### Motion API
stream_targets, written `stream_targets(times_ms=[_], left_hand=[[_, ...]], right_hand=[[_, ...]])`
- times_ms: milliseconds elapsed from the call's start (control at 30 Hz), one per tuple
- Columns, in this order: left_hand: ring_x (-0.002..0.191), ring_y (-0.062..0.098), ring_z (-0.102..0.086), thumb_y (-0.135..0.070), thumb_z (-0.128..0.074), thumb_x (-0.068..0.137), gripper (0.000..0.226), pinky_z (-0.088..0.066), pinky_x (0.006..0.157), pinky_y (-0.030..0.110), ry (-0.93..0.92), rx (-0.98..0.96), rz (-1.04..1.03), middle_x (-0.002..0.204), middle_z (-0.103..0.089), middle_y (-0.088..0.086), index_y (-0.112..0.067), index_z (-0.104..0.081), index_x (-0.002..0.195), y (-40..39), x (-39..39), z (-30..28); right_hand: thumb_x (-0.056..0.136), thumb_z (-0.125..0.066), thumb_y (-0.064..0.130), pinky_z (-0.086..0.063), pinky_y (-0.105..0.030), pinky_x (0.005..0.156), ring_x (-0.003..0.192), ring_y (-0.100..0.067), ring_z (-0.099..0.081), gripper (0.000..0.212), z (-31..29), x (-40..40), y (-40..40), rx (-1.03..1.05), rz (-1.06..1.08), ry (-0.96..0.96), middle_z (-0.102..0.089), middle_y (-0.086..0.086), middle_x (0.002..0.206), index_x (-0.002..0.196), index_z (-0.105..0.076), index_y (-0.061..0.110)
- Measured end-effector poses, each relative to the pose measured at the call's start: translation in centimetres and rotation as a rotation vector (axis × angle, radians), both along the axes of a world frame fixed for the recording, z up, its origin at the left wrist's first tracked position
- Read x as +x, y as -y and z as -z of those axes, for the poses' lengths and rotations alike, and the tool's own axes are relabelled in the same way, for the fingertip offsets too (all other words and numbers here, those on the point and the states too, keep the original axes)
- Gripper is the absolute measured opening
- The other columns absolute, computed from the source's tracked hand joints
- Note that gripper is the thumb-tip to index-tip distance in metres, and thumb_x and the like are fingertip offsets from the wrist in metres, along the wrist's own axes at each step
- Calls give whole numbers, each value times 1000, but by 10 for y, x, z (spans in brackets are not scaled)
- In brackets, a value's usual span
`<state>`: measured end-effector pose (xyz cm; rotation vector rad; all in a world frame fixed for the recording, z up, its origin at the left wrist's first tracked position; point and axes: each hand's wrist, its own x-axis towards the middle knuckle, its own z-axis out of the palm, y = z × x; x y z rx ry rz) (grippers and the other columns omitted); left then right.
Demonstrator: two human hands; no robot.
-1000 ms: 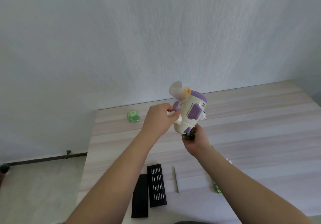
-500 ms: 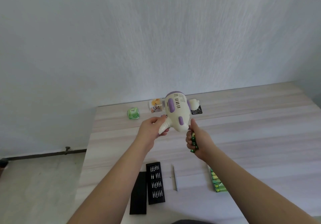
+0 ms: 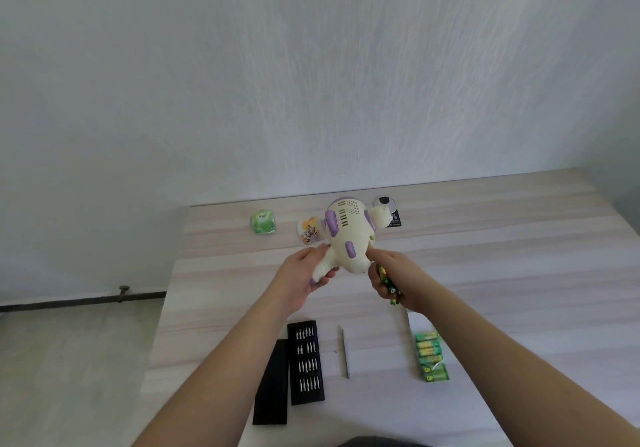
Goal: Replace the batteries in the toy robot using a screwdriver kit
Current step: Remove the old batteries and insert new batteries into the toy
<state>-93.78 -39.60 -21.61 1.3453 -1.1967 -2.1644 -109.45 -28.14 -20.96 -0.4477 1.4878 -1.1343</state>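
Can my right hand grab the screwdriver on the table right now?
Probably not straight away. The right hand is gripping green batteries and steadying the toy robot. The screwdriver itself lies uncovered on the table, so the path is free once the batteries are set down.

Plain indoor room, type not determinable beyond a simple work area: a pale wood-grain table [image 3: 519, 273] stands against a bare, textured white wall [image 3: 311, 82], with a grey floor [image 3: 69, 360] and dark baseboard [image 3: 69, 300] at left.
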Motion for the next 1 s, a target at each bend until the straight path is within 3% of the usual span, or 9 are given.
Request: stream_targets(times_ms=[267, 433, 533, 633, 733, 867, 1000], left_hand=[[61, 16, -60, -36, -58, 95, 28, -51, 53, 23, 120, -56, 40, 81, -66, 9, -10, -67, 99, 0, 6, 21], [74, 16, -57, -46, -49, 97, 35, -50, 71, 31, 258, -250, 77, 86, -66, 4, -17, -69, 100, 2, 1, 42], [86, 17, -57, -52, -42, 97, 41, -47, 80, 35, 327, -317, 62, 100, -65, 4, -16, -59, 109, -1, -4, 48], [101, 20, -56, -55, -26, 100, 44, -47, 78, 35, 290, -237, -11, 108, -60, -1, -19, -43, 119, -3, -9, 44], [106, 24, -58, -63, -15, 97, 60, -45, 72, 33, 199, -142, 41, 114, -65, 5, -20, -48, 122, -4, -15, 42], [90, 16, -57, -76, -29, 85, 71, -44, 65, 28, 197, -188, 216, 107, -65, 0, -17, -56, 112, -6, -24, 50], [84, 14, -58, -52, -48, 95, 44, -46, 60, 19, 294, -323, 304, 105, -65, 5, -12, -57, 113, -9, -27, 63]], right_hand=[[97, -54, 28, -26, -22, 42, 48, -13, -34, 26, 18, 10, -2, -47, -5, 32, -43, -4, 63, 80, -53, 8], [95, -57, 34, -24, -24, 45, 50, -13, -33, 31, 21, 13, 4, -65, 20, 10, -43, -1, 61, 80, -54, 8], [95, -58, 34, -25, -24, 45, 51, -13, -33, 30, 25, 12, 8, -73, 31, 10, -42, -2, 62, 84, -55, 6], [95, -58, 34, -26, -26, 46, 51, -13, -34, 31, 29, 9, 8, -67, 25, -12, -42, -3, 62, 88, -56, 4], [94, -59, 33, -27, -26, 46, 49, -13, -36, 31, 36, 7, 8, -33, 22, -49, -43, -3, 61, 90, -59, 3], [94, -58, 35, -31, -26, 45, 48, -14, -41, 29, 45, 4, 9, 9, 28, -140, -47, -3, 62, 90, -63, 7], [94, -54, 35, -38, -24, 45, 50, -15, -49, 24, 49, 0, 11, 94, -31, -393, -56, -4, 67, 102, -62, 14]])
